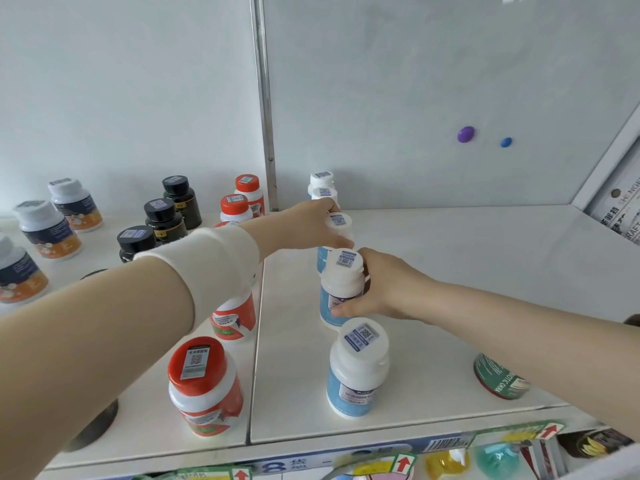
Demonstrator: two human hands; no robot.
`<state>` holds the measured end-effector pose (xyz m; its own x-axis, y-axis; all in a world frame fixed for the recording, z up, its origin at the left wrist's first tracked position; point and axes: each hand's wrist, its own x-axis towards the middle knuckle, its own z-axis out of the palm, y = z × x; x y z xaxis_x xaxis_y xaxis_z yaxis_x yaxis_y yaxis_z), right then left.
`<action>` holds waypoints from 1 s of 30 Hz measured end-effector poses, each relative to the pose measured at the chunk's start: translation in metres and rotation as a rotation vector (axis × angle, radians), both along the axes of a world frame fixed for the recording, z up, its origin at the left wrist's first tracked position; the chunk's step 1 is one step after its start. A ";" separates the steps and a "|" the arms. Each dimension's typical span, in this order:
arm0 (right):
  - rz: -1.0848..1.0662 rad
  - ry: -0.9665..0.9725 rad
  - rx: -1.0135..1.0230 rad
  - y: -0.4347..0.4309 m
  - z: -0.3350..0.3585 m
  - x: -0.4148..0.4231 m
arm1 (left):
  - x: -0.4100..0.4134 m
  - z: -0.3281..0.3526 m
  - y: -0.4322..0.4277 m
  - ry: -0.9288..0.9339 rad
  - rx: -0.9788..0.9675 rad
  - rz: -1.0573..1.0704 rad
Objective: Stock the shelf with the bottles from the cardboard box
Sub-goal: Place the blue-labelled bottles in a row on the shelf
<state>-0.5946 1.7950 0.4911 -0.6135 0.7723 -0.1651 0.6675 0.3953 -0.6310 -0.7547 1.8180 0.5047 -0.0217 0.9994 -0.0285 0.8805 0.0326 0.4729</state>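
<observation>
while both hands work in the same tight row, in the head view, we judge the main risk to be a knock-on topple. our left hand (311, 225) reaches across from the left and curls its fingers round the cap of the third blue bottle (339, 224), which stands upright on the shelf (450, 271). our right hand (384, 289) wraps the body of the second blue bottle (341, 284), just nearer in that row; whether its base is down on the shelf we cannot tell. the two held bottles are almost touching, so a push on one could tip the other, or shove it into the back pair of white caps (323, 188) behind. the front blue bottle (358, 368) stands just near of the right hand, and a wrist pulled back carelessly could clip it off the near edge. our left forearm hangs over the orange bottles (204, 386), and lowering it could sweep them. a green bottle (498, 375) sits partly hidden under the right forearm and could be brushed. the cardboard box is not in view
</observation>
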 end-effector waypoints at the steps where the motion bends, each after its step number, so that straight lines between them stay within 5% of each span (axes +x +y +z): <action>1: 0.000 -0.009 -0.011 0.000 0.000 0.000 | 0.001 0.000 0.000 -0.002 -0.002 0.001; 9: -0.001 -0.206 0.016 0.002 0.011 0.025 | 0.007 0.024 -0.024 0.080 0.046 -0.006; 15: 0.027 -0.471 0.397 -0.010 0.052 0.049 | 0.010 0.064 -0.090 0.675 0.158 0.045; 20: 0.024 -0.398 0.647 -0.057 0.063 0.044 | 0.019 0.076 -0.161 1.080 0.170 0.147; 30: 0.265 -0.224 0.846 -0.214 0.079 -0.070 | -0.038 0.091 -0.350 1.193 0.051 0.418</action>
